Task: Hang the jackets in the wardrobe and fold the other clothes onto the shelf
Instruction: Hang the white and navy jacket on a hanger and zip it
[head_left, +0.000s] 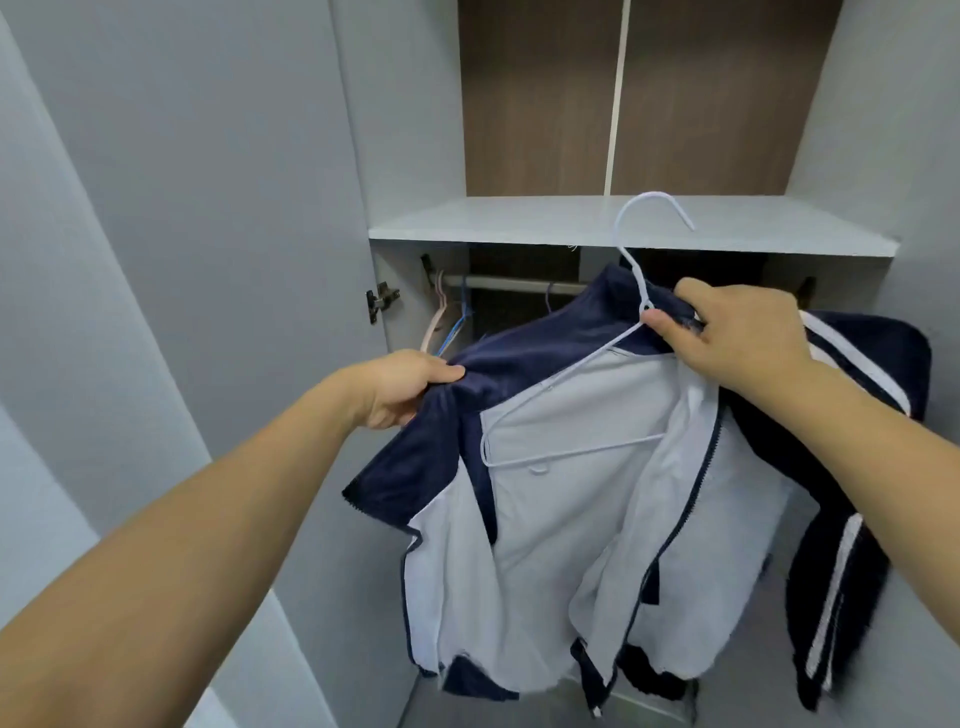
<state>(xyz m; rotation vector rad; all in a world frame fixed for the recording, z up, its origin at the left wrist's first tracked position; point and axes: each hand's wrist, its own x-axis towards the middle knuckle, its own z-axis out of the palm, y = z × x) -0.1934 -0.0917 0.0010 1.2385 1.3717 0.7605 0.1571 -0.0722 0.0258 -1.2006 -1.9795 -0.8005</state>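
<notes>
A navy jacket (561, 519) with pale grey lining and white sleeve stripes hangs open in front of the wardrobe. A white wire hanger (566, 405) lies inside it, its hook rising in front of the shelf edge. My left hand (405, 387) grips the jacket's left shoulder. My right hand (737, 338) pinches the collar together with the hanger's neck. The jacket's right sleeve droops behind my right forearm. The hanger's right arm is hidden under the cloth.
The wardrobe rail (519, 285) runs under a grey shelf (519, 221), with spare pink and blue hangers (447, 325) at its left end. An open door (182, 234) stands on the left, its hinge (382, 301) by the rail.
</notes>
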